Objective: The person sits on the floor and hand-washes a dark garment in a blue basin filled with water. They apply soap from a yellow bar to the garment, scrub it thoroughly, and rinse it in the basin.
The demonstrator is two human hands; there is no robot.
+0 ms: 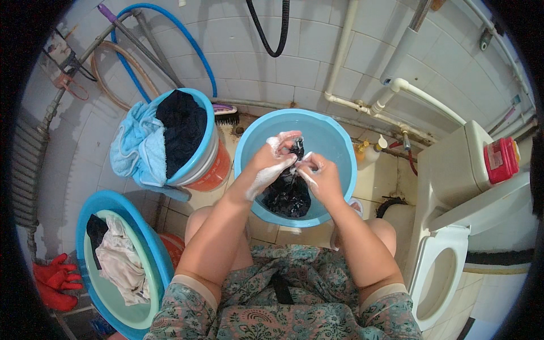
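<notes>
A wet black cloth [288, 195] hangs from my hands into the light blue basin [255, 136] in front of me, its lower part lying in the basin. My left hand [271, 161], covered in white suds, is closed on the upper part of the cloth. Close beside it, my right hand [322, 177] pinches the same cloth, with foam along the thumb and fingers. Both hands are over the middle of the basin, almost touching. The exact kind of garment cannot be made out.
At left stands a bucket [208, 178] topped by a blue basin with a light blue towel [136, 141] and black cloth. Nearer is a green basin [122, 294] holding pale clothes. Red gloves [56, 280] lie far left. A toilet [422, 277] stands right; pump bottles [373, 153] sit behind the basin.
</notes>
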